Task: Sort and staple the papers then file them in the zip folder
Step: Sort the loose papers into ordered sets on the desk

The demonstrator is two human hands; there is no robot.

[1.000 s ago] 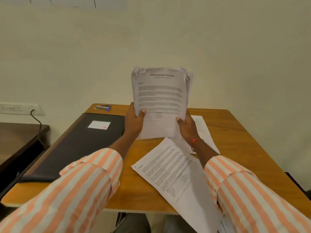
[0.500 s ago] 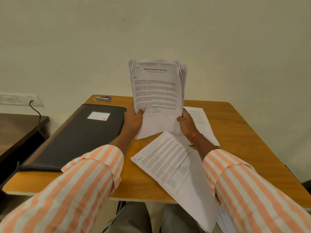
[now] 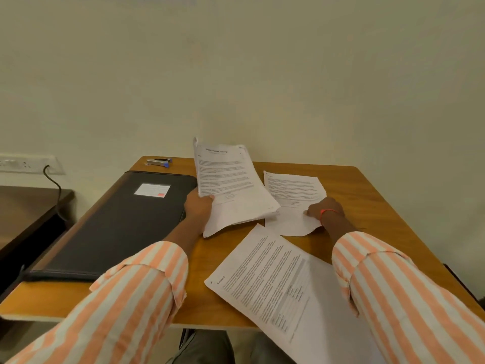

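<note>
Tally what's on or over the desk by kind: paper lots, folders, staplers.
Paper lots: 3 (stack in the left hand, far sheet under the right hand, near sheets)
Folders: 1 (folder)
Staplers: 1 (stapler)
Total: 5

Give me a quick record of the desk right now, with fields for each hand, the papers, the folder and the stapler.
left hand: holds paper stack tilted above the table
right hand: on far single sheet; hold unclear
near sheet: flat, overhanging front edge
zip folder: lying flat, left side
stapler: far left corner, behind folder, untouched
</note>
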